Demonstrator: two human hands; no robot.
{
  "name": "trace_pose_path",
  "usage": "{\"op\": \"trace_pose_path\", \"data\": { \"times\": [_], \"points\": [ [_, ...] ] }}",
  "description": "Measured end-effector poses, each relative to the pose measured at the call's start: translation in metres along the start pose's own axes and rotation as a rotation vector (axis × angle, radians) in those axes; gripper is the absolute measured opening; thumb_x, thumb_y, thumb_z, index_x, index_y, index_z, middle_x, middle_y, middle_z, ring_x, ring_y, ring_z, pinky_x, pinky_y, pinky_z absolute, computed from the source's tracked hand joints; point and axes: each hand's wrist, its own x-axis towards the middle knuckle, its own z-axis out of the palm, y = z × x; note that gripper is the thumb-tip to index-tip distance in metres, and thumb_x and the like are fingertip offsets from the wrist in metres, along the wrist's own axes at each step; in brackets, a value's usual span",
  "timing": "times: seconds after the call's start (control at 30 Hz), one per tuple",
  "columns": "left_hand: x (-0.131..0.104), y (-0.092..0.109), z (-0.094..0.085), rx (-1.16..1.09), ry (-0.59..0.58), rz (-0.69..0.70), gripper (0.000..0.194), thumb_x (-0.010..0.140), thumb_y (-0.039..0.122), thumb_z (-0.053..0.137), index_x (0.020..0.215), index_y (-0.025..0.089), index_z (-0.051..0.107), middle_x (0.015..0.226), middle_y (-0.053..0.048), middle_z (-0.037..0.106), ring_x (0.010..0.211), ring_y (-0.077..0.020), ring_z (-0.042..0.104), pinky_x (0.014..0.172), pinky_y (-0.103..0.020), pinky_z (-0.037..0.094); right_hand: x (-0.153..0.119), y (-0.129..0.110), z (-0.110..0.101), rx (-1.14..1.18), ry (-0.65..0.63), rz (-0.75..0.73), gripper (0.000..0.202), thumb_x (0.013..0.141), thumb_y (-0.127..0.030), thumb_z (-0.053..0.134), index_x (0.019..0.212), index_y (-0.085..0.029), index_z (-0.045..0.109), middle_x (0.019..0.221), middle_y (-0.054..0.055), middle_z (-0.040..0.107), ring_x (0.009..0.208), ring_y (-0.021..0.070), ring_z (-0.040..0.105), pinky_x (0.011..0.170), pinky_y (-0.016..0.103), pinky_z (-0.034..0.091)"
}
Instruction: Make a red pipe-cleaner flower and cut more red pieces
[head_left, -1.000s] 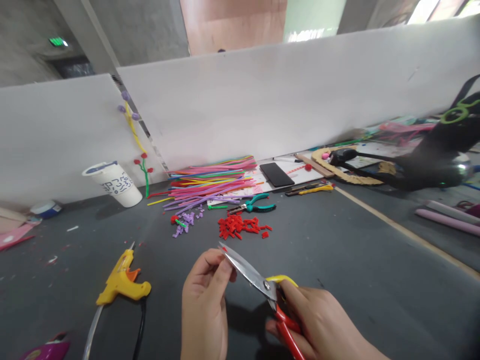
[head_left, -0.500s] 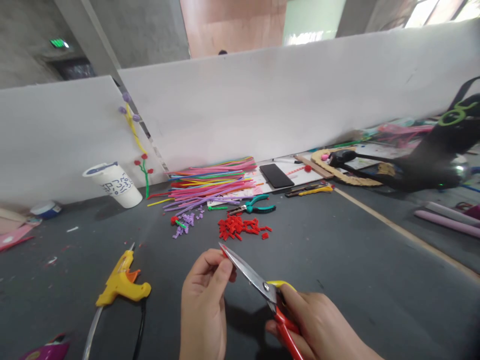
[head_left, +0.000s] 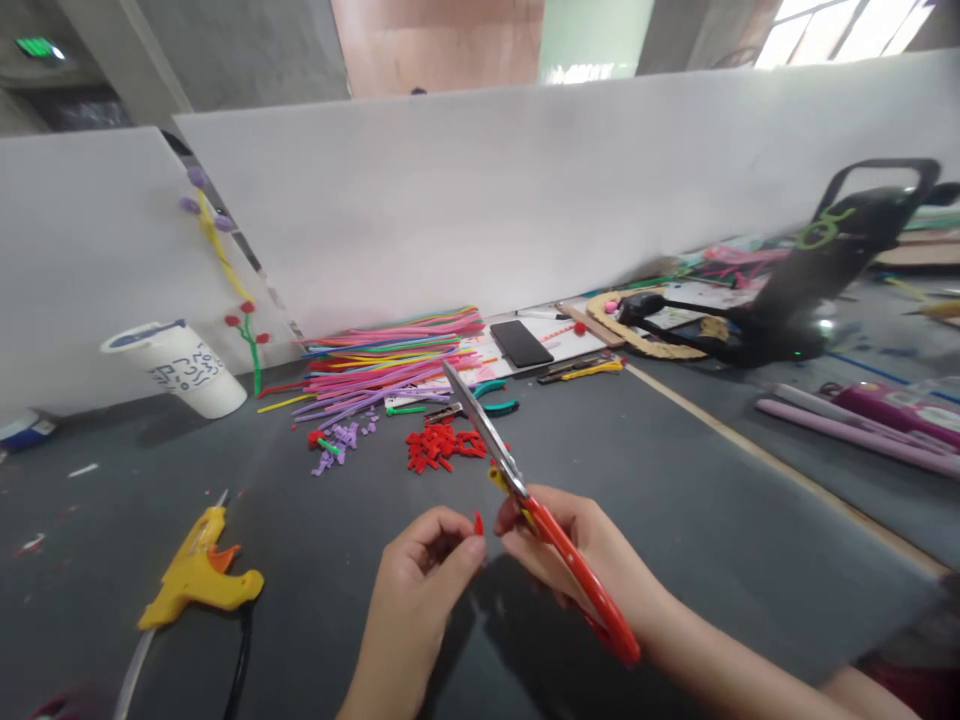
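Observation:
Between the thumb and forefinger of my left hand (head_left: pixel 427 570) is a short red piece of pipe cleaner (head_left: pixel 478 524), its tip sticking up. My right hand (head_left: pixel 577 540) holds red-handled scissors (head_left: pixel 577 570), blades up and pointing away to the left, clear of the red piece. The fingertips of both hands are close together. Beyond them lies a pile of short red pieces (head_left: pixel 442 444), partly behind the blades. Small purple pieces (head_left: pixel 345 440) lie left of it, with a red-and-green bit on them. Teal-handled pliers (head_left: pixel 499 400) rest behind the red pile.
A yellow glue gun (head_left: pixel 195 575) lies on the left. Farther back are a white cup (head_left: pixel 195 370), a bundle of pipe cleaners (head_left: pixel 382 365), a black phone (head_left: pixel 521 343) and a yellow utility knife (head_left: pixel 592 369). A black lamp-like object (head_left: pixel 802 270) stands at the right, before a white partition (head_left: pixel 465 200).
The scissors have come away from the red piece and swung more upright. My right hand has turned and moved slightly up. The camera view has shifted right.

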Motion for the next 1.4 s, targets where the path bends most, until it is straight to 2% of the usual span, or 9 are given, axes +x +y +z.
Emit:
{"op": "trace_pose_path", "data": {
  "times": [0.13,0.33,0.5,0.6,0.87,1.1,1.23,1.3,1.4],
  "points": [
    [-0.002,-0.001,0.004,0.159,-0.113,0.042,0.012,0.065,0.024,0.065,0.057,0.016,0.062,0.057,0.001,0.054,0.057,-0.0123,0.046,0.055,-0.022,0.036,0.005,-0.003,0.001,0.075,0.006,0.015,0.013,0.07,-0.029,0.057,0.07,-0.017,0.051,0.048,-0.008,0.043,0.036,0.004,0.036,0.035,0.015,0.026],
    [-0.002,0.001,0.003,0.201,-0.081,0.075,0.011,0.065,0.022,0.065,0.056,0.017,0.061,0.056,0.002,0.051,0.057,-0.0123,0.045,0.055,-0.021,0.036,0.009,0.003,-0.006,0.082,0.152,0.034,0.019,0.072,-0.033,0.056,0.066,-0.019,0.046,0.039,-0.012,0.036,0.03,0.0042,0.035,0.034,0.016,0.031],
    [0.0,0.0,0.003,0.25,-0.076,0.091,0.012,0.066,0.023,0.065,0.056,0.017,0.062,0.057,0.001,0.054,0.057,-0.0139,0.047,0.056,-0.023,0.036,0.007,0.002,-0.005,0.093,-0.016,0.063,0.015,0.071,-0.031,0.056,0.068,-0.017,0.05,0.042,-0.01,0.04,0.031,0.0035,0.036,0.032,0.014,0.027],
    [0.0,0.0,0.003,0.27,-0.095,0.118,0.012,0.065,0.022,0.065,0.054,0.017,0.063,0.057,0.0,0.056,0.059,-0.0145,0.049,0.058,-0.023,0.037,0.007,0.003,-0.003,0.067,-0.033,0.059,0.011,0.07,-0.024,0.056,0.066,-0.017,0.048,0.047,-0.009,0.043,0.035,0.003,0.04,0.032,0.013,0.027],
    [-0.001,-0.003,0.002,-0.166,-0.255,-0.264,0.014,0.064,0.026,0.068,0.068,0.012,0.07,0.063,-0.005,0.064,0.057,-0.0124,0.054,0.057,-0.023,0.041,0.006,0.0,-0.006,0.101,-0.138,0.098,0.007,0.072,-0.025,0.051,0.073,-0.018,0.051,0.048,-0.008,0.051,0.033,0.0042,0.039,0.03,0.013,0.028],
    [0.001,-0.002,0.003,-0.151,-0.17,-0.197,0.011,0.06,0.022,0.072,0.06,0.013,0.066,0.054,0.0,0.059,0.051,-0.0092,0.049,0.053,-0.021,0.039,0.006,0.003,-0.008,-0.028,-0.09,0.004,0.014,0.075,-0.031,0.049,0.076,-0.017,0.051,0.053,-0.006,0.049,0.039,0.0061,0.04,0.037,0.016,0.029],
    [0.005,0.001,-0.003,-0.103,0.051,-0.004,0.012,0.059,0.024,0.073,0.061,0.015,0.065,0.055,0.001,0.06,0.053,-0.0095,0.05,0.054,-0.02,0.04,-0.001,0.007,-0.013,-0.427,0.074,-0.165,0.02,0.072,-0.033,0.057,0.066,-0.019,0.044,0.053,-0.007,0.04,0.047,0.0079,0.036,0.045,0.019,0.027],
    [0.006,0.003,-0.008,-0.12,0.148,0.096,0.012,0.06,0.025,0.074,0.062,0.015,0.066,0.057,0.001,0.061,0.055,-0.0098,0.051,0.055,-0.02,0.041,-0.006,0.009,-0.012,-0.632,0.082,-0.207,0.026,0.069,-0.037,0.061,0.067,-0.02,0.041,0.054,-0.007,0.042,0.047,0.0087,0.035,0.046,0.02,0.026],
    [0.006,0.003,-0.015,-0.167,0.19,0.203,0.01,0.063,0.024,0.073,0.065,0.016,0.067,0.06,0.001,0.061,0.057,-0.0102,0.052,0.056,-0.02,0.042,-0.012,0.017,-0.007,-0.815,0.07,-0.253,0.031,0.071,-0.046,0.061,0.072,-0.021,0.043,0.058,-0.005,0.049,0.048,0.0112,0.04,0.047,0.022,0.026]
  ]
}}
